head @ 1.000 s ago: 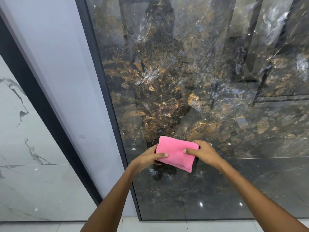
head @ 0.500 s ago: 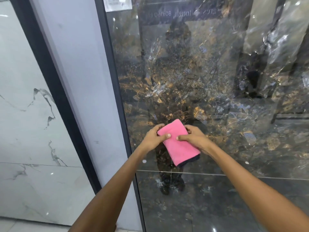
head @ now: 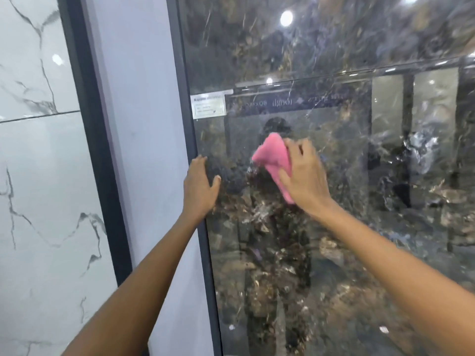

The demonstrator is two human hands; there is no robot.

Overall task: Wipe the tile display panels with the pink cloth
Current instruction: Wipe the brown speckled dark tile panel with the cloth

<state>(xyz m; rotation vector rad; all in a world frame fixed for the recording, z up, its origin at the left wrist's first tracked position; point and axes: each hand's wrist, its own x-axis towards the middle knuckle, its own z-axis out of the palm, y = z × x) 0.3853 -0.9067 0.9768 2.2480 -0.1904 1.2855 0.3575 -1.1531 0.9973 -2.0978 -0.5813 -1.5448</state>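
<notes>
Against the dark marbled tile panel [head: 334, 227] we press the pink cloth [head: 273, 160] with our right hand [head: 304, 176], fingers [head: 300, 147] spread flat over the cloth's right side and the thumb laid across its lower fold, so the cloth sits bunched between palm and glossy surface. Our left hand [head: 200, 187] rests near the panel's left edge, just beside the dark frame strip [head: 190, 140], fingers straight and relaxed, thumb out, holding nothing. Above the left hand a small white label [head: 208, 106] is stuck at the panel's edge. Left of the frame stands a plain pale panel [head: 138, 124], then another dark strip and a white veined marble panel [head: 38, 176].
</notes>
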